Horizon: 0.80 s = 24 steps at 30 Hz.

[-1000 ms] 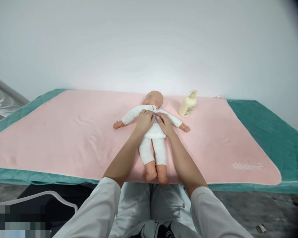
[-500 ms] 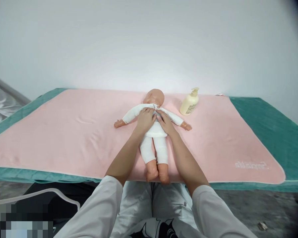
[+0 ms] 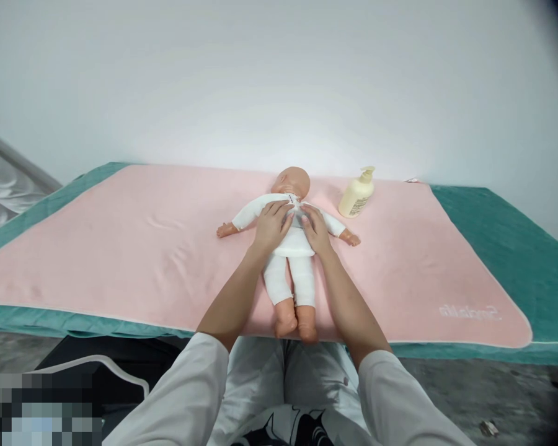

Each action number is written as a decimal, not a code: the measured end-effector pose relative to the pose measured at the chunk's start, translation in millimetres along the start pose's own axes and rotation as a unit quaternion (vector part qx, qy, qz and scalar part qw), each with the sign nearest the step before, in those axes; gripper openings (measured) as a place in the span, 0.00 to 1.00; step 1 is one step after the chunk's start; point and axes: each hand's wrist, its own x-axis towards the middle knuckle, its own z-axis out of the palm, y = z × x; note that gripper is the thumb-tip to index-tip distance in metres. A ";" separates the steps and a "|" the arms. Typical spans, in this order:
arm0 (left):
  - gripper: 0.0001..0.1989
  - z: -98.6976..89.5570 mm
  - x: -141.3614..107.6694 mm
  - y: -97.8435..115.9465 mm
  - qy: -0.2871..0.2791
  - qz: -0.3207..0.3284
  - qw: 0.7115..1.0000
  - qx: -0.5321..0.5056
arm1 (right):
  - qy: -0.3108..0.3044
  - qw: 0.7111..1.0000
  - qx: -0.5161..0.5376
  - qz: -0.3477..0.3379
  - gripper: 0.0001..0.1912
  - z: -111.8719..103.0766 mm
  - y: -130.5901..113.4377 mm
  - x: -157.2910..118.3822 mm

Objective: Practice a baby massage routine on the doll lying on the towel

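A baby doll (image 3: 294,246) in a white wrapped suit lies with its back up, its bare head at the far end and its feet towards me. Its arms stretch out to both sides. My left hand (image 3: 273,224) rests flat on the left side of its upper back, fingers extended. On the right side of the back lies my right hand (image 3: 315,228), also flat with its fingers stretched out. A strip of the white back shows between the two hands. Neither hand grips anything.
A cream pump bottle (image 3: 356,196) stands beyond the doll's right-hand arm. Under both is a pink blanket (image 3: 177,229) over a green-covered table (image 3: 506,229). A white wall (image 3: 279,80) rises behind. Something black with a white curved tube (image 3: 106,360) is below the front left edge.
My right hand has slid outward to the right on the doll's back, so the hands are farther apart. My left hand stays nearly in place. The view has shifted slightly.
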 end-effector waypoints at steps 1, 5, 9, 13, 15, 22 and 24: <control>0.15 -2.1 -3.7 1.1 0.006 0.010 1.000 -0.010 | 0.026 1.000 -0.009 -0.007 0.24 -1.9 -3.4 -3.3; 0.12 -7.7 -21.1 6.2 0.016 0.042 0.998 -0.045 | 0.121 0.992 -0.018 0.002 0.18 -7.6 -21.1 -20.0; 0.11 -13.3 -37.7 11.6 0.039 0.064 0.994 -0.082 | 0.093 0.996 -0.004 0.005 0.16 -8.0 -36.2 -37.7; 0.12 -17.6 -47.2 15.6 0.035 0.098 0.989 -0.101 | 0.041 0.998 0.003 -0.038 0.19 -7.1 -41.5 -50.5; 0.12 -17.6 -48.7 16.0 0.026 0.105 0.989 -0.099 | 0.030 0.998 0.008 -0.047 0.18 -6.6 -40.4 -53.9; 0.17 -13.7 -46.5 15.9 -0.041 0.074 0.995 -0.057 | -0.009 0.999 -0.010 -0.036 0.19 -2.3 -29.0 -49.2; 0.16 -13.8 -45.7 16.7 -0.065 0.057 0.995 -0.047 | -0.015 0.999 -0.013 -0.027 0.20 -1.2 -28.1 -46.5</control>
